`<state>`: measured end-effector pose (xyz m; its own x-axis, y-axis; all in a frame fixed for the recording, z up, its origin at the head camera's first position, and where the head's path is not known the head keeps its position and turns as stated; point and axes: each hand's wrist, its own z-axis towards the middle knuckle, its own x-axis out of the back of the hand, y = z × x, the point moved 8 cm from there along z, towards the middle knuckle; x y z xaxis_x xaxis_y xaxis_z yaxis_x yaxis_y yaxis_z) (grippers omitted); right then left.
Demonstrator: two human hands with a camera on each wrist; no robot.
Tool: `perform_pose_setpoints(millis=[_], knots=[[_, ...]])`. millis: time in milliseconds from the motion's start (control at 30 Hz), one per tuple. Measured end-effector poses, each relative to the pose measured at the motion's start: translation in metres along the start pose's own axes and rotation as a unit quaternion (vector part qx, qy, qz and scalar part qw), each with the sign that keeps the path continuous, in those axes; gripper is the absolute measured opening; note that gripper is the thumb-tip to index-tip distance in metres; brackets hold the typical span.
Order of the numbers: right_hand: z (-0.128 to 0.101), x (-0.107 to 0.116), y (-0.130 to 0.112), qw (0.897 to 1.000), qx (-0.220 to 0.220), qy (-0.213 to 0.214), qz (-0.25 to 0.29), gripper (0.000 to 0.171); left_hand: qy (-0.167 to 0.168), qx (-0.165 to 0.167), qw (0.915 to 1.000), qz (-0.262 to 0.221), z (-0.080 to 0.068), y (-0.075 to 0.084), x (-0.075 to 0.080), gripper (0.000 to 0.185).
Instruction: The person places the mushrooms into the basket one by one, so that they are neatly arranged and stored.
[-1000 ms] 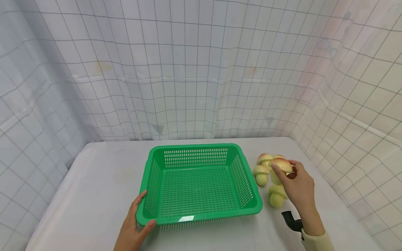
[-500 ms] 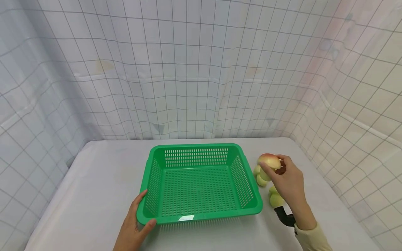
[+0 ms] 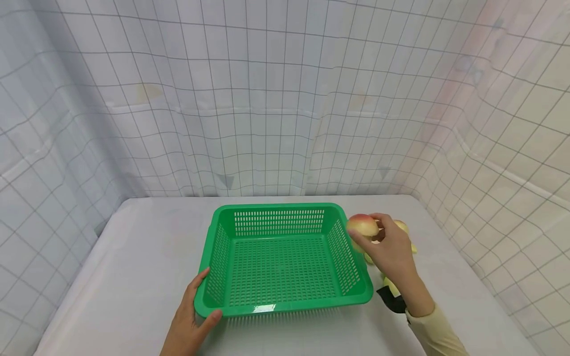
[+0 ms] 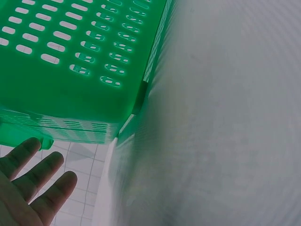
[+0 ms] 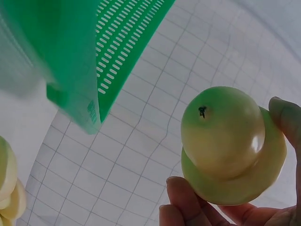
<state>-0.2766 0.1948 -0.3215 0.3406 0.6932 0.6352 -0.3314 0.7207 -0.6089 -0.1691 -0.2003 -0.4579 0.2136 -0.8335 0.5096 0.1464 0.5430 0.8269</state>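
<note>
My right hand (image 3: 394, 254) pinches a toy mushroom (image 3: 362, 226) by its cap, thumb on one side and fingers on the other. The cap is yellow with a red blush; it overlaps the right rim of a green plastic basket (image 3: 285, 309) in the head view. From the right wrist, the mushroom's rounded stem end (image 5: 221, 134) faces the camera, a small dark mark on it. My left hand (image 3: 187, 316) rests at the basket's near left corner, thumb by the front rim. Its fingers (image 4: 51, 188) look straight and spread in the left wrist view.
More toy mushrooms (image 3: 401, 226) lie on the white table (image 3: 133, 267) right of the basket, partly hidden behind my right hand. A black curved piece (image 3: 392, 301) sits beside my right wrist. Grid-patterned white curtains (image 3: 267, 123) close off the back and both sides.
My right hand has carried the mushroom leftward, from above the other mushrooms to the basket's right rim. My left hand and the basket have stayed in place.
</note>
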Motion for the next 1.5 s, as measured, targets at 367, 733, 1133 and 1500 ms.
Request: perform_pose_setpoints(millis=[367, 733, 1133, 1500], knots=[[0.01, -0.015, -0.019, 0.999, 0.03, -0.033, 0.009, 0.058, -0.003, -0.001, 1.0, 0.002, 0.001, -0.001, -0.002, 0.079], [0.009, -0.036, -0.035, 0.997, 0.044, -0.07, 0.007, 0.067, -0.003, -0.004, 1.0, -0.003, 0.003, 0.0, -0.003, 0.081], [0.008, -0.05, -0.045, 0.994, 0.072, -0.085, 0.02, 0.063, -0.005, -0.007, 1.0, 0.001, 0.004, 0.0, -0.004, 0.082], [0.012, -0.059, -0.05, 0.989, 0.078, -0.12, 0.028, 0.06, -0.005, -0.006, 0.9999, -0.014, 0.001, -0.002, -0.001, 0.081]])
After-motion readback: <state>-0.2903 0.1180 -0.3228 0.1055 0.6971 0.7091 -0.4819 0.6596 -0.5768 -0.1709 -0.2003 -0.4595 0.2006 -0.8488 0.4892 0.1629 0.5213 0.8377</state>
